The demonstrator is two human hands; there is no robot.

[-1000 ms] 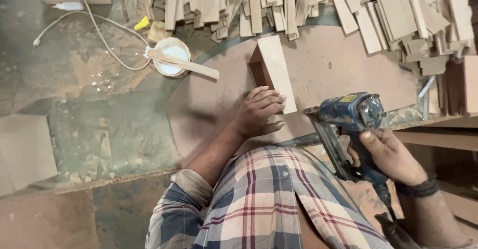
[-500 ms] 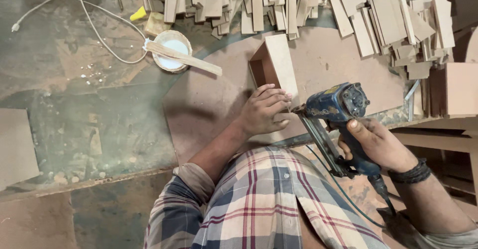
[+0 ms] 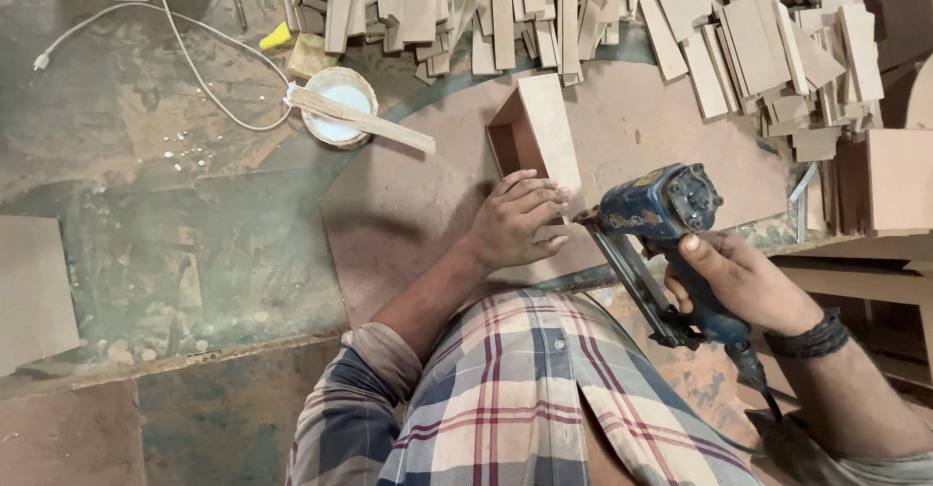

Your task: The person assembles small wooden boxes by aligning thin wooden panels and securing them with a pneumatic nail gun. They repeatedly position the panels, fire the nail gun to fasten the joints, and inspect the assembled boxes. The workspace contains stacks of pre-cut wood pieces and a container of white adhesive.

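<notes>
The left hand [image 3: 513,222] lies flat, clamping nothing, on the near end of the half-built wooden box [image 3: 533,131], while the right hand [image 3: 741,280] grips the blue nail gun [image 3: 653,222] just beside it, joints seemingly unfinished.

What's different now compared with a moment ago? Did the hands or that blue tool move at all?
The right hand has swung the blue nail gun in toward the small wooden box, so its nose now sits close beside the left hand. Nothing was picked up or let go. The left hand stays pressed on the box's near end, and the glue bowl with its stick is unmoved.
</notes>
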